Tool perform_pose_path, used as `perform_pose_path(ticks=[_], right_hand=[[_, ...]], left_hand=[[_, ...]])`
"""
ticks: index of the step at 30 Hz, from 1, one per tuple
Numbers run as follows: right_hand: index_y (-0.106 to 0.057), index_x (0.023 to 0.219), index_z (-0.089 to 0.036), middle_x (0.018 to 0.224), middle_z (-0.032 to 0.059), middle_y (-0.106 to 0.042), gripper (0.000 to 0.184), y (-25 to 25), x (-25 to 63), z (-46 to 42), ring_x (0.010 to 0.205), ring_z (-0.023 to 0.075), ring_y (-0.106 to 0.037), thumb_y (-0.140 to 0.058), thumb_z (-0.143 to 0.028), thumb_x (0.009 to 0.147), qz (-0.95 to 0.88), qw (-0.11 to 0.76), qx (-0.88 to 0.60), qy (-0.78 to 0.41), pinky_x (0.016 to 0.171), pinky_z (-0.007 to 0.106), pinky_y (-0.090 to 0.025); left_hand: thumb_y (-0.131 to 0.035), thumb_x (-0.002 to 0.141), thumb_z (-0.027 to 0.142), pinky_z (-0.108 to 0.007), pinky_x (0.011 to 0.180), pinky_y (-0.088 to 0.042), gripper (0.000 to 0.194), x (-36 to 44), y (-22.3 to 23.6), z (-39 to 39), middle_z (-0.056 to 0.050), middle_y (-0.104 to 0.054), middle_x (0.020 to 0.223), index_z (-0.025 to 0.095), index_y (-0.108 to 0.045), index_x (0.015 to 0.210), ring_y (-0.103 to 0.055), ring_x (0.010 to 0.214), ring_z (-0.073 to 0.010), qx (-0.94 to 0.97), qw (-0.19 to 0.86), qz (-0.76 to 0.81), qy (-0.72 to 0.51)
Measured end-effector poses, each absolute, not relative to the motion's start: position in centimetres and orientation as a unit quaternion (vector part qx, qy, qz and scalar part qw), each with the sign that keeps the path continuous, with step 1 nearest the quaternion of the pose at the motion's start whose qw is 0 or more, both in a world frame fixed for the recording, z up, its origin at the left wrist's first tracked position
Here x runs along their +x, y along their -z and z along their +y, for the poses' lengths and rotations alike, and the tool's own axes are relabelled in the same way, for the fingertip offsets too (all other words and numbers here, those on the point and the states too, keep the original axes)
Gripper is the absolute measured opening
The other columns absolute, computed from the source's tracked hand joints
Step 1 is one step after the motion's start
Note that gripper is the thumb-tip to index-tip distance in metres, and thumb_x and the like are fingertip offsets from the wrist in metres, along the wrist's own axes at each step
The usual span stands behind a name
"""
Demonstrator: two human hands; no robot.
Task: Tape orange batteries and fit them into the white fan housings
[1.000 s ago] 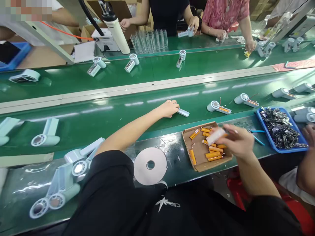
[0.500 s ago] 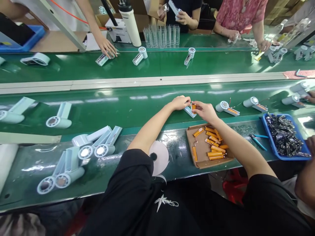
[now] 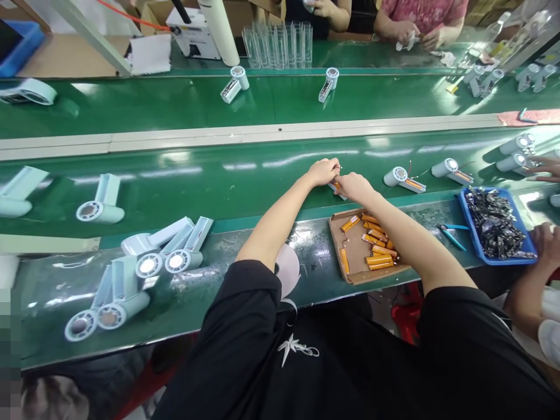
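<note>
My left hand [image 3: 324, 171] is closed around a light blue handheld-fan housing; its round head is mostly hidden by the fingers. Out of the grip, toward me, points the housing's open handle [image 3: 343, 197]. With fingers bent, my right hand [image 3: 355, 188] presses an orange battery [image 3: 336, 184] at that handle; only a sliver of the battery shows. Below my right forearm, a cardboard tray [image 3: 359, 279] holds several more wrapped orange batteries [image 3: 380, 260]. A roll of white tape [image 3: 289, 271] lies near my left elbow.
Several housings [image 3: 184, 261] lie at left. Two housings with batteries [image 3: 399, 176] sit to the right on the green belt [image 3: 245, 192]. Blue-handled pliers [image 3: 453, 238] lie beside a blue bin [image 3: 485, 256] of dark parts. A co-worker's hand [image 3: 545, 168] is at far right; others work across.
The battery, upright in my right hand before, is now down at the housing's handle. My hands have come closer together. A co-worker's hand across the line has left the view.
</note>
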State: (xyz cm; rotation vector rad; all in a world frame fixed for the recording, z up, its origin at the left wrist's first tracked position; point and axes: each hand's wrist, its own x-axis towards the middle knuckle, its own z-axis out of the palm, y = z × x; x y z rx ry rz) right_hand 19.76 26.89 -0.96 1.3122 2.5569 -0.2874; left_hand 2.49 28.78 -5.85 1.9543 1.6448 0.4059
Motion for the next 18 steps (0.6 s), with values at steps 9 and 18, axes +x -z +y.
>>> perform_pose_path(ticks=[9,18], right_hand=[[-0.084,0.133,-0.023,0.130,0.0104,-0.084,0.044,-0.2,21.5,27.5,0.122,0.0292,-0.077,-0.050,-0.042,0.113,0.870,0.034,0.477,0.122,0.106,0.033,-0.054],[-0.083,0.136,-0.028,0.138,0.0094,-0.082,0.036,-0.7,22.1,27.0,0.124,0.0278,-0.076,-0.064,-0.032,0.106,0.873,0.028,0.469,0.131,0.103,0.031,-0.055]], left_hand=[[-0.047,0.112,0.034,-0.038,0.110,-0.052,0.029,3.4,4.9,29.4,-0.010,-0.076,0.126,0.025,-0.069,0.126,-0.066,0.128,-0.0278,0.714,0.278,0.624,-0.153],[-0.059,0.112,0.049,-0.053,0.116,-0.053,0.040,5.5,3.2,28.3,-0.013,-0.070,0.139,0.019,-0.068,0.137,-0.066,0.132,-0.0289,0.682,0.262,0.667,-0.147]])
